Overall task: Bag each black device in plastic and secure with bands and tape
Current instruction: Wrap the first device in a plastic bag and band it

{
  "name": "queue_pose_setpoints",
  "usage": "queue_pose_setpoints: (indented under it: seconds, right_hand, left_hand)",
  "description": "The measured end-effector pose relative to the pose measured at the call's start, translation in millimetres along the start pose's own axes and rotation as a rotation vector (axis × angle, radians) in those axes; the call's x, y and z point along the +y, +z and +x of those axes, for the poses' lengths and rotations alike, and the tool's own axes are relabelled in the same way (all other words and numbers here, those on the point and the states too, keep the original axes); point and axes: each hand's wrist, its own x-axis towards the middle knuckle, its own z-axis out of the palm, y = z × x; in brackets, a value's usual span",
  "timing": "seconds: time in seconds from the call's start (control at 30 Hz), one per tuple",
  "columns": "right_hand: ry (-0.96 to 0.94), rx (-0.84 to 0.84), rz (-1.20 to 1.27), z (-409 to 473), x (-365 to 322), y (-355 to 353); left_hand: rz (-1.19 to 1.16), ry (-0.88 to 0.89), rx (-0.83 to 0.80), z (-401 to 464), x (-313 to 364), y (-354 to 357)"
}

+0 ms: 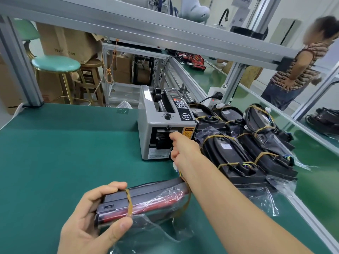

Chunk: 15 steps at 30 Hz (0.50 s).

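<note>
Left hand grip pinching bagged black device, crinkly plastic, right hand fingertips at boxy grey tape dispenser

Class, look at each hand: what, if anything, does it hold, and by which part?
The left hand grips the bagged black device by its near end. The right hand reaches the tape dispenser outlet; whether it pinches tape cannot be told.
</note>
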Motion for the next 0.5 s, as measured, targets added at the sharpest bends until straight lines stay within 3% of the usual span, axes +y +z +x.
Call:
queue_pose_setpoints:
  seconds: [0.1, 0.23, 0.5]
  right_hand:
    - [-0.089, -0.079, -0.01, 0.8, -1.7, -18.6]
    - [-0.231, -0.062, 0.059, 13.7, -4.6, -41.1]
    - [-0.246, -0.172, 0.262, 42.4, -7.9, -36.0]
  left_hand:
    - [0.011, 0.038, -0.011, -1.4, -1.0, 4.2]
    - [0.029, 0.086, 0.013, 1.3, -4.1, 5.2]
    - [0.09, 0.078, 0.022, 2.7, -3.8, 7.8]
